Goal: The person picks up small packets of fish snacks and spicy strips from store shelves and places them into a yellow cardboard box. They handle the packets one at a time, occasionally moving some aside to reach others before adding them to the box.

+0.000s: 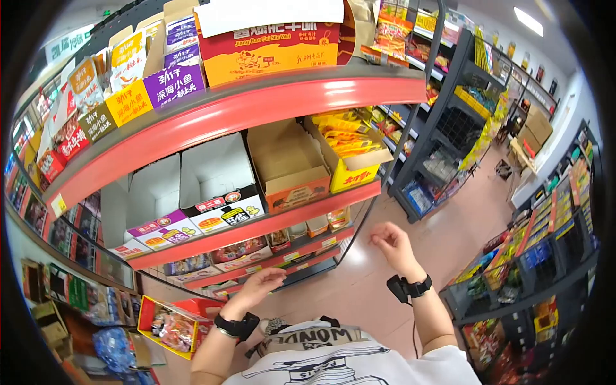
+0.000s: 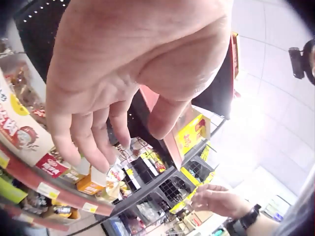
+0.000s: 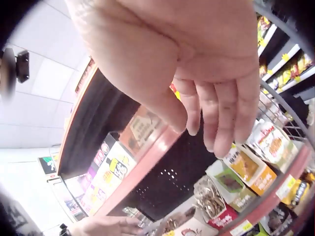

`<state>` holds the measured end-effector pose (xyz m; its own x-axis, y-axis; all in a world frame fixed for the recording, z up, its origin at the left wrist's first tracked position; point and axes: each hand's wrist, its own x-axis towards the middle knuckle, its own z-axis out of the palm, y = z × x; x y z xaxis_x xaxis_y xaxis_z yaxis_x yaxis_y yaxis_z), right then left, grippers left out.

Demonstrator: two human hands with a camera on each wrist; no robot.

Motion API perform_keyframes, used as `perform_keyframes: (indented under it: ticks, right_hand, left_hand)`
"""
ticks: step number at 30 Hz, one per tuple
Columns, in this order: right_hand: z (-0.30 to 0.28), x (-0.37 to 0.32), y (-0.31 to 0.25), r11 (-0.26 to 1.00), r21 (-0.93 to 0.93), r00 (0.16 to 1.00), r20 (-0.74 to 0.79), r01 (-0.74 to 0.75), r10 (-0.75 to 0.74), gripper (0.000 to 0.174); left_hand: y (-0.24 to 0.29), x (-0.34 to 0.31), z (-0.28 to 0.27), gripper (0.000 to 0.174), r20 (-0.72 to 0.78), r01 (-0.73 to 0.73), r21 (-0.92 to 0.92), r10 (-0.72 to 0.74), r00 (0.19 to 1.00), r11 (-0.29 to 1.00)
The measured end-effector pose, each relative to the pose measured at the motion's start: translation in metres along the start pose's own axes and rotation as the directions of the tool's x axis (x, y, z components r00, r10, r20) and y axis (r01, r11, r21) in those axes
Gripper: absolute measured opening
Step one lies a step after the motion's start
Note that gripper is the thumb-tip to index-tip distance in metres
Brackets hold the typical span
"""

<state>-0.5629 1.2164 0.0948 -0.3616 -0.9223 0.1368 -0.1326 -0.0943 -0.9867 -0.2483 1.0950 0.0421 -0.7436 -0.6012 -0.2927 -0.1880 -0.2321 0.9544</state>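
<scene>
Head view: left hand, right hand both loose, empty, near red shelf

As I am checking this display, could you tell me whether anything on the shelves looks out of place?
On the second red shelf, the orange carton and the white cartons beside it look empty, while the yellow carton holds packets. Nothing looks spilled.

Left hand: palm running off the wrist view's top edge.
Right hand: wrist side being cut by the top edge.
Price tags: print showing too small to read.
</scene>
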Motion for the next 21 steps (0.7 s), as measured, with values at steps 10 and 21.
perform_keyframes:
  ticks: [10, 21]
  right_hand:
    - [0.005, 0.112, -0.109, 0.685, -0.56, 0.815, -0.029, 0.467, -0.579, 0.023]
    - [0.005, 0.174, -0.122, 0.368, -0.79, 0.867, 0.4, 0.49, -0.296, 0.009]
  left_hand:
    - [0.04, 0.014, -0.012, 0.03, 0.161, -0.081, 0.113, 0.062, 0.985, 0.99]
    - [0.065, 0.024, -0.048, 0.032, 0.234, -0.07, 0.127, 0.039, 0.972, 0.989]
